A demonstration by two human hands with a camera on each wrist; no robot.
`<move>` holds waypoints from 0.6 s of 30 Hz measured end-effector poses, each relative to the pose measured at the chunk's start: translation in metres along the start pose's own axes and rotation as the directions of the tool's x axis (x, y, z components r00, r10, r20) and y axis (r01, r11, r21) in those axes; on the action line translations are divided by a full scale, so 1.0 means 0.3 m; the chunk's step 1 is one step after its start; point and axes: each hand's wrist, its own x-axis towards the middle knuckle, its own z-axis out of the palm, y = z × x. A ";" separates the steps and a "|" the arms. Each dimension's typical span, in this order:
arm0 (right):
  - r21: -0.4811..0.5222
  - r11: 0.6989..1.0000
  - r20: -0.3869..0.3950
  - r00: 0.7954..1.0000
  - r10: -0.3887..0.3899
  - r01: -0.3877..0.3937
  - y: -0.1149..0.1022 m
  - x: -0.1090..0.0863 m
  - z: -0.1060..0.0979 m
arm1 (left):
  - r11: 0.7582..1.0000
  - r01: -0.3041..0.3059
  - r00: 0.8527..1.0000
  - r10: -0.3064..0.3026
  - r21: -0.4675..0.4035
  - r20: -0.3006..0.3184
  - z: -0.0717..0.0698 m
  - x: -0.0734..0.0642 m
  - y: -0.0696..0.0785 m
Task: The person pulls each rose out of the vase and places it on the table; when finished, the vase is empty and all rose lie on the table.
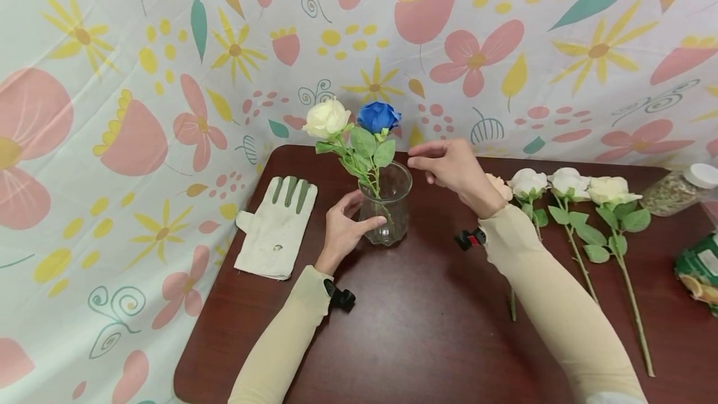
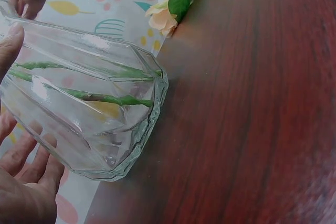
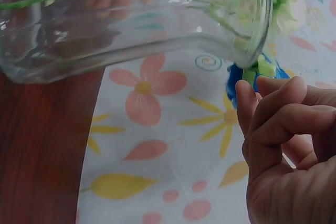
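A clear glass vase [image 1: 387, 207] stands on the dark wooden table [image 1: 404, 329] and holds a white rose [image 1: 327, 118] and a blue rose [image 1: 378, 116]. My left hand [image 1: 350, 220] grips the vase low on its left side, thumb in front and fingers behind. The left wrist view shows the vase [image 2: 94, 114] with two green stems [image 2: 105, 98] inside. My right hand [image 1: 443, 164] hovers just right of the vase rim with loosely curled fingers, holding nothing. In the right wrist view those fingers [image 3: 283, 119] are near the vase mouth [image 3: 252, 30].
Three white roses [image 1: 568, 182] and a peach one [image 1: 501, 187] lie on the table to the right. A white and green glove [image 1: 277, 226] lies at the left. A lidded jar [image 1: 681, 189] and a green packet [image 1: 698, 270] sit at the right edge. A floral cloth [image 1: 168, 80] hangs behind.
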 end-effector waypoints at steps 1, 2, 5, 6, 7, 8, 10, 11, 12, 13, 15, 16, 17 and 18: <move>-0.002 1.000 0.002 1.000 -0.007 0.007 -0.007 0.011 0.011 | 1.000 0.002 1.000 -0.002 0.002 0.001 -0.001 0.000 0.000; -0.001 1.000 0.005 1.000 -0.011 0.011 -0.015 0.022 0.022 | 1.000 0.003 1.000 -0.003 0.005 0.002 -0.002 -0.001 0.000; -0.005 1.000 0.010 1.000 -0.022 0.022 -0.035 0.048 0.051 | 1.000 0.001 1.000 -0.001 0.006 0.004 -0.002 -0.001 -0.001; -0.001 1.000 0.017 1.000 -0.026 0.026 -0.040 0.056 0.060 | 1.000 -0.001 1.000 0.001 0.007 0.004 -0.002 -0.001 -0.001; 0.000 1.000 0.021 0.999 -0.029 0.029 -0.045 0.062 0.067 | 1.000 -0.004 1.000 0.004 0.007 0.005 -0.001 -0.002 -0.001; -0.001 1.000 0.025 0.999 -0.024 0.024 -0.049 0.067 0.074 | 1.000 -0.008 1.000 0.008 0.005 0.005 -0.001 -0.002 -0.002; -0.010 1.000 0.033 0.999 -0.025 0.025 -0.060 0.074 0.086 | 1.000 -0.016 1.000 0.016 0.002 0.006 -0.001 -0.003 -0.002; -0.012 1.000 0.036 0.999 -0.027 0.027 -0.065 0.078 0.091 | 1.000 -0.018 1.000 0.018 0.003 0.006 -0.001 -0.003 -0.002; -0.017 0.999 0.038 0.999 -0.030 0.030 -0.070 0.083 0.098 | 1.000 -0.019 1.000 0.019 0.002 0.005 -0.001 -0.003 -0.002; -0.026 0.999 0.037 0.999 -0.030 0.031 -0.076 0.086 0.104 | 1.000 -0.021 1.000 0.021 0.000 0.005 -0.001 -0.003 -0.002; -0.042 0.999 0.034 0.999 -0.027 0.028 -0.086 0.092 0.117 | 1.000 -0.019 1.000 0.019 0.000 0.004 -0.002 -0.003 -0.002; -0.050 0.998 0.032 0.999 -0.025 0.027 -0.089 0.095 0.122 | 1.000 -0.017 1.000 0.017 0.002 0.005 -0.002 -0.004 -0.001; -0.058 0.998 0.030 0.999 -0.023 0.024 -0.093 0.097 0.128 | 1.000 -0.015 1.000 0.015 0.003 0.006 -0.002 -0.004 -0.001; -0.064 0.998 0.028 0.999 -0.020 0.022 -0.095 0.099 0.132 | 1.000 -0.013 1.000 0.013 0.004 0.008 -0.002 -0.004 -0.001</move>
